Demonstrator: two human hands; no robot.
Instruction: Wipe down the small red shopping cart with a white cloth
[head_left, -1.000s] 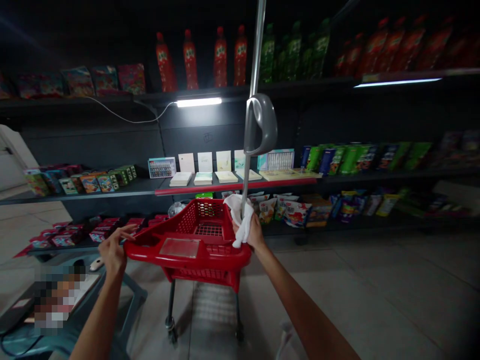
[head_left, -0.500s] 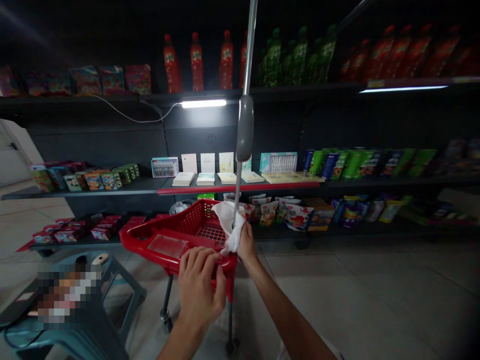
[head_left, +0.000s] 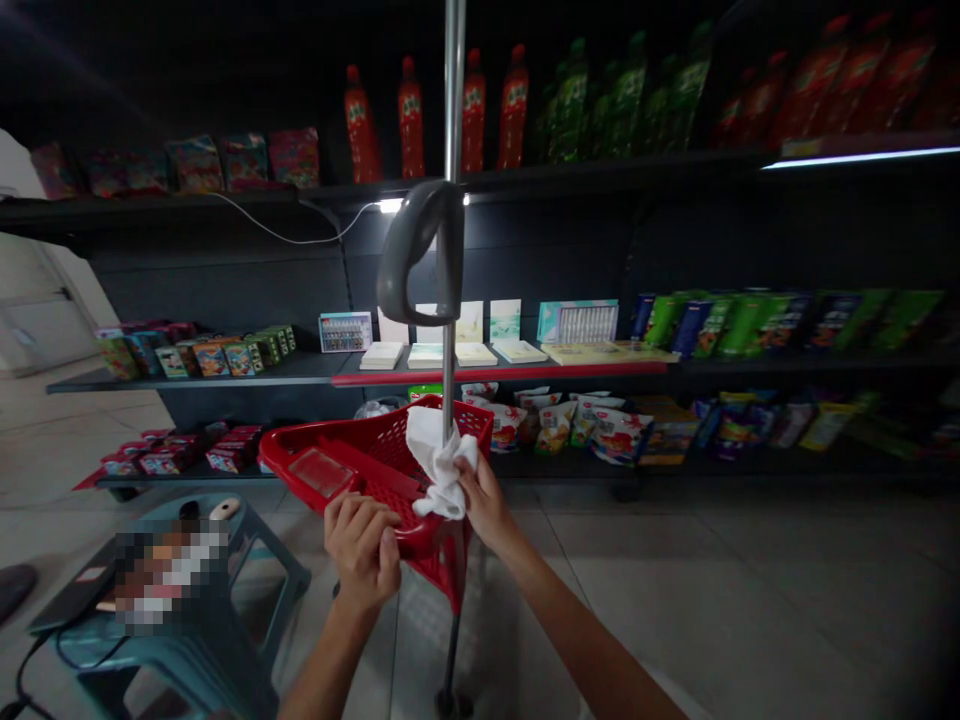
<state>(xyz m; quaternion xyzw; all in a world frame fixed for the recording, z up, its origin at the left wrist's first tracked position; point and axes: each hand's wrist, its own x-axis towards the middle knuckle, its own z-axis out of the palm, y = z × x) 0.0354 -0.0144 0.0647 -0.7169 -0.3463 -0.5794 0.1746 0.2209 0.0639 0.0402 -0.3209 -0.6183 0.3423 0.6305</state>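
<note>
A red plastic shopping basket on wheels [head_left: 360, 465] stands in front of me, turned at an angle. My left hand [head_left: 363, 545] is closed on its near rim. My right hand [head_left: 484, 500] pinches a white cloth [head_left: 437, 460] wrapped around the basket's metal pull pole [head_left: 452, 120]. The pole rises upright out of view. A grey handle grip [head_left: 416, 250] sits on the pole, well above both hands.
Dark store shelves [head_left: 525, 372] run across the back with red and green bottles [head_left: 480, 105], cards, boxes and snack packets. A teal stool [head_left: 225, 600] with small items on it stands at the lower left. The floor is pale tile [head_left: 712, 600].
My left hand went from the basket's left rim to its near rim and gripped it. The basket has swung round, and the grey grip on the pole has turned to face left.
</note>
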